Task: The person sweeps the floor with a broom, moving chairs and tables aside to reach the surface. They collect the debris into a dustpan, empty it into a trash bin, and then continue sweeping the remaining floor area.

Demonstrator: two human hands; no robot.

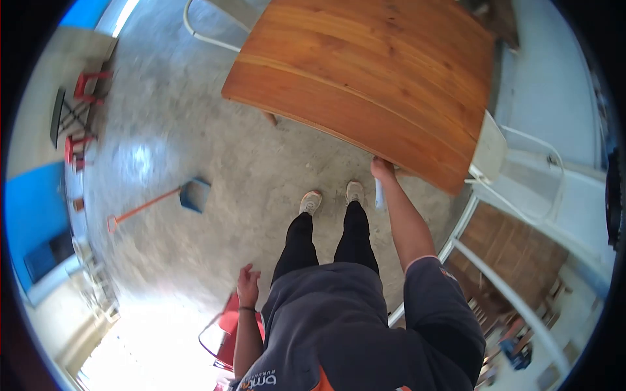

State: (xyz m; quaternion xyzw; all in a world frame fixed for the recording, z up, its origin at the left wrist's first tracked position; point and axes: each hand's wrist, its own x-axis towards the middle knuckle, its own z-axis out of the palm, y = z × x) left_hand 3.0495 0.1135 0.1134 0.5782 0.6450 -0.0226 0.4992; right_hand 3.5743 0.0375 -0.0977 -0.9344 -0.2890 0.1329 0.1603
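My right hand [383, 169] is closed at the near edge of a brown wooden table [365, 72]. From it hangs a narrow piece of pale, light-blue cloth [379, 195], partly hidden by the hand and forearm. My left hand [248, 285] hangs low at my side, its fingers apart and nothing in it. A red chair-like object [228, 329] shows behind the left forearm, partly covered by it.
A long-handled dustpan [194, 195] lies on the concrete floor [228, 156] to the left. White chairs stand by the table's right end [492, 146] and far left corner [215, 42]. Red stools [91, 86] are along the left wall. White rails [508, 300] run at lower right.
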